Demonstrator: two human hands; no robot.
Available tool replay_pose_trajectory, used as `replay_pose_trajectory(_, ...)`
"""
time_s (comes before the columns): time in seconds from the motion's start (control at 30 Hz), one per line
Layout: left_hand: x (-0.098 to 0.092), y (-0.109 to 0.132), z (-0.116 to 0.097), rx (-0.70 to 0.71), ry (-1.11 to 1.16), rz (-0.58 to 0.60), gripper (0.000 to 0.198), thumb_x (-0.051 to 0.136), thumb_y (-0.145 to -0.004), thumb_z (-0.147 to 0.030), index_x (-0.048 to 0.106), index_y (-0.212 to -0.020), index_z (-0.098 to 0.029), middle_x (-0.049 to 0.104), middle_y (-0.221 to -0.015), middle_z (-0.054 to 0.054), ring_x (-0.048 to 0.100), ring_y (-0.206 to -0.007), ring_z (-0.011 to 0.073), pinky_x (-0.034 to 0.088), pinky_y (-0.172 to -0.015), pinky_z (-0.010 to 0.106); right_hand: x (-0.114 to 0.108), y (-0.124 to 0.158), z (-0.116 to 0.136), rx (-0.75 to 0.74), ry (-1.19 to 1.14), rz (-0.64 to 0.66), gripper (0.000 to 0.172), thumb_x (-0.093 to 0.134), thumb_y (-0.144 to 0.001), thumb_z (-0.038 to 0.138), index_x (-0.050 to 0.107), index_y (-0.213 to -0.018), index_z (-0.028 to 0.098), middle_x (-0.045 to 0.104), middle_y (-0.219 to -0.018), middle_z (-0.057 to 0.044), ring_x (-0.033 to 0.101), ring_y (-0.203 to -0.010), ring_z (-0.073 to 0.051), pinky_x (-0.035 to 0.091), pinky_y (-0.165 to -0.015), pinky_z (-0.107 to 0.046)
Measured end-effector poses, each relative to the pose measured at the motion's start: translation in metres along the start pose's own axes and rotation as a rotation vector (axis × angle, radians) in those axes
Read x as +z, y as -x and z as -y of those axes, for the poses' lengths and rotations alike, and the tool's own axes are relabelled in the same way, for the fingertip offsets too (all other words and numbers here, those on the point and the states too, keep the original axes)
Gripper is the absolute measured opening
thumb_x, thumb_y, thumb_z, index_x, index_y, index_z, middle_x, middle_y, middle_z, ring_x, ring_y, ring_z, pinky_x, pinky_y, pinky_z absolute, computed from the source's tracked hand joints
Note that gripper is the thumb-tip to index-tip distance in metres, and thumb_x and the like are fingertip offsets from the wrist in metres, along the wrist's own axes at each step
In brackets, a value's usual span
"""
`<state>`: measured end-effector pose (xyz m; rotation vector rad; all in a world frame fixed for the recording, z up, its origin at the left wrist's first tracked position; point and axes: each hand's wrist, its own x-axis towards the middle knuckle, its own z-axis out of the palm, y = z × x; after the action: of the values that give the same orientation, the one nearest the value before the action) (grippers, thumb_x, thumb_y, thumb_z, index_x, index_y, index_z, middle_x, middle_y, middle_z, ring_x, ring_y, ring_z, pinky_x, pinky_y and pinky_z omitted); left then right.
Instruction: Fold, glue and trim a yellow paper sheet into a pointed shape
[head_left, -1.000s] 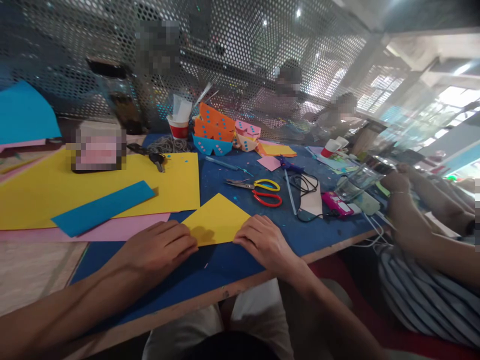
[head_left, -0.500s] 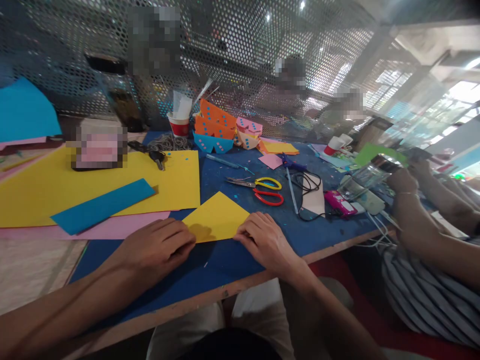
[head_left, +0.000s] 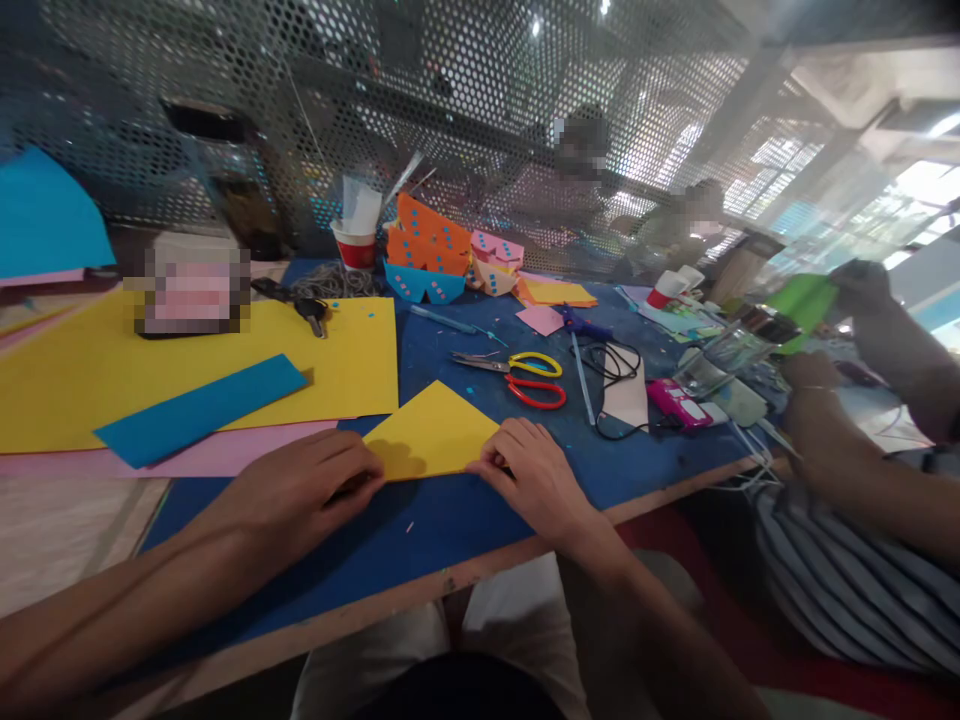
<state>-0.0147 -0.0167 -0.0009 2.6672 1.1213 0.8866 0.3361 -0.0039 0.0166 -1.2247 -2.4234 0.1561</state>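
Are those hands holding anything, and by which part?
Small yellow paper, at its two near corners: left hand on the left, right hand on the right. Pinched or merely pressed, I can't tell.

Around the yellow folded paper (head_left: 435, 430), I see a way in at six o'clock, over the strip of blue tabletop (head_left: 457, 515). Scissors (head_left: 484, 363) bar two o'clock, a magenta device (head_left: 679, 403) three. Toward twelve, a slim blue pen (head_left: 442, 319) lies crosswise, with paper masks (head_left: 427, 252) standing behind.
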Motion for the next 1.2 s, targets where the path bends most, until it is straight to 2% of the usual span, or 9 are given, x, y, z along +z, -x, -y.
replay_pose_trajectory(0.2, 0.001, 0.002, 0.001, -0.041, 0.005, -0.001, 0.02, 0.059, -0.115, -0.031, 0.076, -0.103, -0.03, 0.08, -0.089, 0.002, 0.077, -0.077, 0.0226, 0.055, -0.067, 0.033, 0.001, -0.001, -0.002, 0.017, 0.0, -0.008, 0.042, 0.072, -0.128, 0.055, 0.074, -0.098, 0.026, 0.08, -0.099, -0.005, 0.072, -0.098, -0.025, 0.049, -0.089, -0.04)
replay_pose_trajectory(0.33, -0.003, 0.001, 0.002, -0.051, -0.023, 0.009, 0.021, 0.06, -0.113, -0.029, 0.074, -0.097, -0.03, 0.075, -0.08, 0.0, 0.072, -0.068, 0.0217, 0.05, -0.06, 0.034, 0.001, -0.001, -0.003, 0.037, 0.003, -0.009, 0.045, 0.072, -0.127, 0.06, 0.072, -0.097, 0.026, 0.078, -0.097, -0.004, 0.071, -0.094, -0.024, 0.048, -0.087, -0.039)
replay_pose_trajectory(0.5, -0.013, -0.005, 0.003, -0.06, -0.041, -0.001, 0.022, 0.061, -0.112, -0.029, 0.075, -0.095, -0.031, 0.077, -0.078, 0.0, 0.071, -0.063, 0.0209, 0.046, -0.055, 0.032, 0.0, -0.002, -0.003, 0.046, -0.009, -0.003, 0.046, 0.072, -0.126, 0.061, 0.072, -0.096, 0.026, 0.078, -0.097, -0.004, 0.071, -0.094, -0.024, 0.048, -0.087, -0.039)
replay_pose_trajectory(0.63, -0.018, -0.007, 0.009, -0.06, -0.003, 0.085, 0.016, 0.068, -0.106, -0.031, 0.078, -0.093, -0.03, 0.077, -0.075, -0.001, 0.07, -0.06, 0.0198, 0.048, -0.054, 0.03, -0.001, -0.002, -0.004, 0.062, -0.045, 0.028, 0.043, 0.075, -0.126, 0.058, 0.073, -0.097, 0.026, 0.079, -0.098, -0.003, 0.071, -0.095, -0.023, 0.049, -0.089, -0.039)
replay_pose_trajectory(0.7, -0.017, -0.005, 0.013, -0.065, -0.002, 0.082, 0.016, 0.067, -0.104, -0.029, 0.079, -0.093, -0.03, 0.077, -0.075, -0.001, 0.069, -0.058, 0.0191, 0.047, -0.054, 0.03, -0.003, -0.001, -0.006, 0.064, -0.06, 0.037, 0.041, 0.077, -0.125, 0.055, 0.074, -0.098, 0.025, 0.079, -0.099, -0.003, 0.072, -0.097, -0.024, 0.049, -0.09, -0.039)
replay_pose_trajectory(0.87, -0.009, 0.004, 0.021, -0.071, -0.022, 0.041, 0.02, 0.061, -0.105, -0.031, 0.076, -0.092, -0.029, 0.075, -0.073, -0.003, 0.064, -0.057, 0.0175, 0.041, -0.054, 0.03, -0.01, 0.005, -0.013, 0.065, -0.076, 0.032, 0.033, 0.081, -0.125, 0.045, 0.075, -0.099, 0.025, 0.078, -0.099, -0.002, 0.073, -0.099, -0.024, 0.05, -0.091, -0.039)
replay_pose_trajectory(1.07, -0.022, 0.003, 0.019, -0.129, -0.056, 0.161, 0.019, 0.062, -0.11, -0.028, 0.076, -0.097, -0.028, 0.08, -0.081, -0.007, 0.07, -0.064, 0.016, 0.045, -0.059, 0.028, -0.012, 0.008, -0.017, 0.066, -0.076, 0.031, 0.031, 0.081, -0.125, 0.042, 0.075, -0.099, 0.025, 0.078, -0.098, -0.002, 0.072, -0.097, -0.023, 0.05, -0.09, -0.038)
replay_pose_trajectory(1.2, -0.024, 0.005, 0.02, -0.138, -0.071, 0.134, 0.021, 0.06, -0.111, -0.028, 0.073, -0.095, -0.028, 0.075, -0.078, -0.009, 0.067, -0.061, 0.0139, 0.041, -0.057, 0.026, -0.013, 0.007, -0.018, 0.073, -0.095, 0.03, 0.032, 0.082, -0.124, 0.043, 0.075, -0.098, 0.025, 0.077, -0.097, -0.002, 0.072, -0.096, -0.023, 0.05, -0.091, -0.038)
